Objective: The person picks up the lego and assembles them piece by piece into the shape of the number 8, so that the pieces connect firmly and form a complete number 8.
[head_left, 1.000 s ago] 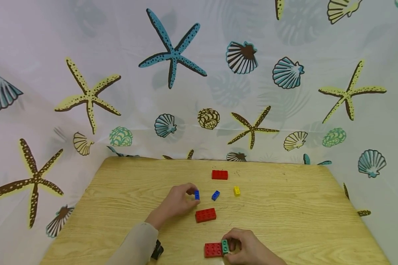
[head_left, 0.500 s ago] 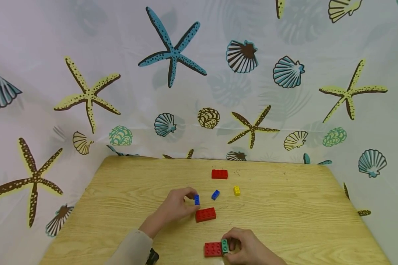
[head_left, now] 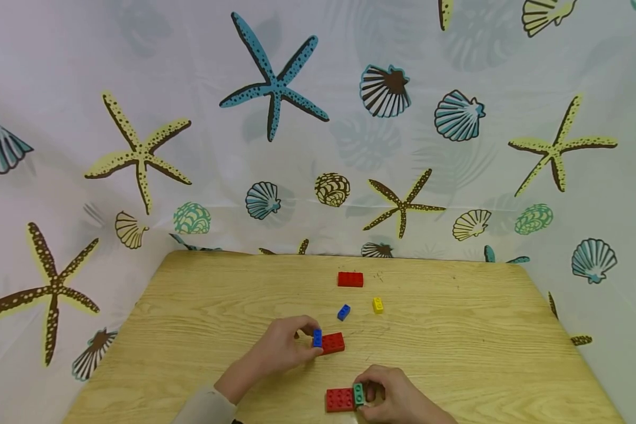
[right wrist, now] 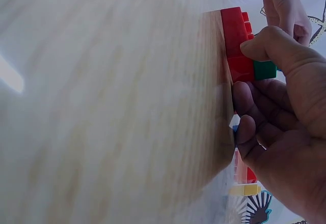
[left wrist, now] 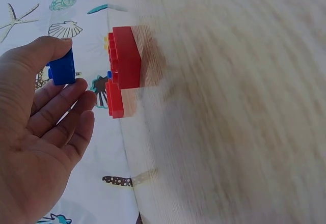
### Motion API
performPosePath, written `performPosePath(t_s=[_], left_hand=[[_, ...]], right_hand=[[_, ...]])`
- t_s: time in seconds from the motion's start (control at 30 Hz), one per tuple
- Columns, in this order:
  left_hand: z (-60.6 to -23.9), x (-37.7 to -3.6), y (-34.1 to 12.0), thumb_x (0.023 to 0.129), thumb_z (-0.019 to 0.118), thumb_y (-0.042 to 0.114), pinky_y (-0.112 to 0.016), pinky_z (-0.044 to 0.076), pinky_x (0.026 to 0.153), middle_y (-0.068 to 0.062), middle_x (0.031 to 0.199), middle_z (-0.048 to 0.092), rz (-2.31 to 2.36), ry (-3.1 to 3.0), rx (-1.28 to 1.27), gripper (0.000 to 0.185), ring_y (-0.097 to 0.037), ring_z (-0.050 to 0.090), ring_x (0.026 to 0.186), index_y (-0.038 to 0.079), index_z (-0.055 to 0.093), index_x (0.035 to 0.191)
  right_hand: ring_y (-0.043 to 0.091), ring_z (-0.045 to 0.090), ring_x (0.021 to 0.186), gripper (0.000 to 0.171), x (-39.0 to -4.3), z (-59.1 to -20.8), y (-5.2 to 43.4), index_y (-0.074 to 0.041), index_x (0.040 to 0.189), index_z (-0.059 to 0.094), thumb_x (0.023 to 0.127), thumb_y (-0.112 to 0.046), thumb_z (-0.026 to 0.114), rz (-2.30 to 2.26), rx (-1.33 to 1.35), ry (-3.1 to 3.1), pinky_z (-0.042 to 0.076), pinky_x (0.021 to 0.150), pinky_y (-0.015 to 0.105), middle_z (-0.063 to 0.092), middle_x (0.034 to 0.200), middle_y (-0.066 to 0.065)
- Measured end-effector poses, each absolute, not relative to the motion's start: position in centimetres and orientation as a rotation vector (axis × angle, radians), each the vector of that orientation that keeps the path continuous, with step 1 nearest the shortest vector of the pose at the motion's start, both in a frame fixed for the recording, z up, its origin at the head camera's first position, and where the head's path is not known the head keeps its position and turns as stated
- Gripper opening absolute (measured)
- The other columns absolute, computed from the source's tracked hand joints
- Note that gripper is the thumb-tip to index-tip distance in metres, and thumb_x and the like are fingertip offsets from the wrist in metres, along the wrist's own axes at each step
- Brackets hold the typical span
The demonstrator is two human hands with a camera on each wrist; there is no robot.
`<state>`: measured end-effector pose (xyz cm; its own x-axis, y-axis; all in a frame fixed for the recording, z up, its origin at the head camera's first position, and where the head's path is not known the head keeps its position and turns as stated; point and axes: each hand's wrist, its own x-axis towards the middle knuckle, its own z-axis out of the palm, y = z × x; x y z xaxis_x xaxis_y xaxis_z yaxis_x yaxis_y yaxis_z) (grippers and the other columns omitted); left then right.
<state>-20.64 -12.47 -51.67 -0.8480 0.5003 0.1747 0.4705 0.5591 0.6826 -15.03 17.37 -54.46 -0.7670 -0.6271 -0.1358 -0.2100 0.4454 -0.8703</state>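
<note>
My left hand point(head_left: 283, 347) pinches a small blue toy brick point(head_left: 317, 337) between thumb and fingertips. It overlaps the left end of a red brick point(head_left: 334, 343) in the head view; in the left wrist view the blue brick point(left wrist: 63, 70) appears raised off the table. My right hand point(head_left: 394, 396) pinches a green brick point(head_left: 358, 394) at the right end of a second red brick point(head_left: 339, 400) near the front. Seen from the right wrist, the green brick point(right wrist: 265, 70) sits on the studded side of that red brick point(right wrist: 235, 33), with the thumb against both.
Farther back on the wooden table point(head_left: 456, 330) lie another small blue brick point(head_left: 344, 312), a yellow brick point(head_left: 378, 305) and a third red brick point(head_left: 350, 279). A white cloth point(head_left: 307, 153) printed with starfish and shells surrounds the table's back and sides.
My left hand has drawn the blue brick toward me, from beyond the middle red brick to its left end. My right hand and the green brick have stayed put.
</note>
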Motion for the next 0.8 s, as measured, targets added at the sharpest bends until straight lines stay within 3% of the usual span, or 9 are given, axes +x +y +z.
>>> performPosePath(t_s=[0.53,0.8], left_hand=[[-51.5,-18.0,-12.3,0.089,0.086,0.022,-0.035,0.059,0.081,0.007,0.103,0.076,1.255,2.635,0.962,0.032,-0.022,0.074,0.097,0.011,0.074,0.116],[-51.9,-16.8,-12.1,0.091,0.085,0.030,-0.031,0.058,0.084,0.007,0.105,0.076,1.231,2.545,0.990,0.035,-0.016,0.073,0.099,0.010,0.073,0.116]], right_hand=[[0.001,0.058,0.082,0.029,-15.0,-54.9,17.5,-0.017,0.118,0.073,0.090,-0.016,0.079,-1.273,-0.741,2.279,0.049,0.073,0.019,0.063,0.093,-0.010],[0.002,0.057,0.083,0.028,-15.0,-54.8,17.5,-0.018,0.118,0.073,0.091,-0.017,0.079,-1.278,-0.722,2.268,0.048,0.073,0.018,0.063,0.094,-0.009]])
